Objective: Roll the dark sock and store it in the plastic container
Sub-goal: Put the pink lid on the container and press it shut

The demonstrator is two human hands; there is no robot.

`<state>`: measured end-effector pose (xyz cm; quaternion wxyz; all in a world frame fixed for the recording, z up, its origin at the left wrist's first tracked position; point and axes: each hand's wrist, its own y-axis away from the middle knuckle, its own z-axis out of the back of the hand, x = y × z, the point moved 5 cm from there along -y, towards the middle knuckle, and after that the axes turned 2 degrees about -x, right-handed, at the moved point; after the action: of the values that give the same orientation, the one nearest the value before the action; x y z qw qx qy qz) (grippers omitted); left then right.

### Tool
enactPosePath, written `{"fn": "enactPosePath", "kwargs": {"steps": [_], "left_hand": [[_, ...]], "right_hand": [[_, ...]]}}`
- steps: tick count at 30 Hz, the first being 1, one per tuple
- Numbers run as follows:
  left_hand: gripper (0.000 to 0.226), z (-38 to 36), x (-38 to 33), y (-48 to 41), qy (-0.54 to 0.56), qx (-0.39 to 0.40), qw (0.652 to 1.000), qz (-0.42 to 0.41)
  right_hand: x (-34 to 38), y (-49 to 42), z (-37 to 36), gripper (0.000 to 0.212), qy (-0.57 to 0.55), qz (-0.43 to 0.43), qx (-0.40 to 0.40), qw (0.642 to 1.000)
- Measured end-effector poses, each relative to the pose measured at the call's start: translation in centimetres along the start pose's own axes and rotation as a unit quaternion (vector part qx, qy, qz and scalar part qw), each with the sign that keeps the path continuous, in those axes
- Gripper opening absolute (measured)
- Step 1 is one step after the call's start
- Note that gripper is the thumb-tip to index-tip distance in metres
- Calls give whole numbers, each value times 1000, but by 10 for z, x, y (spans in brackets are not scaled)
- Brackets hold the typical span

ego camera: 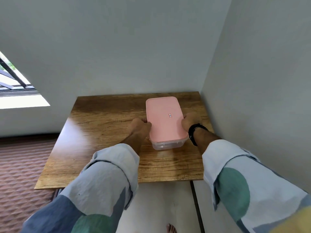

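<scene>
A clear plastic container [166, 145] with a pink lid [164, 118] stands on the wooden table [101, 132], toward its right side. My left hand [140, 124] grips the lid's left edge. My right hand [187, 122], with a black band on its wrist, grips the lid's right edge. The lid lies flat on the container. No dark sock shows anywhere; the lid and the frosted wall hide the inside of the container.
The table stands in a corner, with a grey wall behind it and another close on its right. A patterned brown mat [20, 165] lies on the floor at left. A window [15, 81] is at far left. My bare foot [171, 228] shows below.
</scene>
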<state>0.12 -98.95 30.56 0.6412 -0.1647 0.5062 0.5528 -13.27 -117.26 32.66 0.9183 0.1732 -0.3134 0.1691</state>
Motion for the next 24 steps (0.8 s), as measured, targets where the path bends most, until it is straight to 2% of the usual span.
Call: {"fn": "enactPosePath", "kwargs": {"steps": [5,9,10,12,14,15,17,20,24], "left_hand": [[35,-2,-4,3,18,12,999,25],[11,-1,0,-1,31,-24,999,28],[12,1,2,-2,35,-38,998,27],[17,4,5,-4,37,-56,997,32],[9,7,6,-5,49,-52,997,23],[16,8,6,-6,51,-48,997,15],[32,9,3,-3,45,-40,998,0],[34,8,4,-2,34,-42,999,-5],[32,9,5,-3,29,-22,999,1]], "right_hand": [[-7,-9,0,25,-59,-31,64,996],[-12,-11,-3,26,-137,-93,178,970],[-12,-10,-3,28,-150,-100,197,964],[-12,-10,-6,36,-191,-112,218,951],[-13,-11,-11,44,-240,-113,214,940],[-14,-11,-13,43,-257,-107,204,939],[-12,-9,-16,34,-248,-81,176,949],[-7,2,-19,27,-163,-53,147,974],[-1,20,-19,25,-103,-96,196,970]]}}
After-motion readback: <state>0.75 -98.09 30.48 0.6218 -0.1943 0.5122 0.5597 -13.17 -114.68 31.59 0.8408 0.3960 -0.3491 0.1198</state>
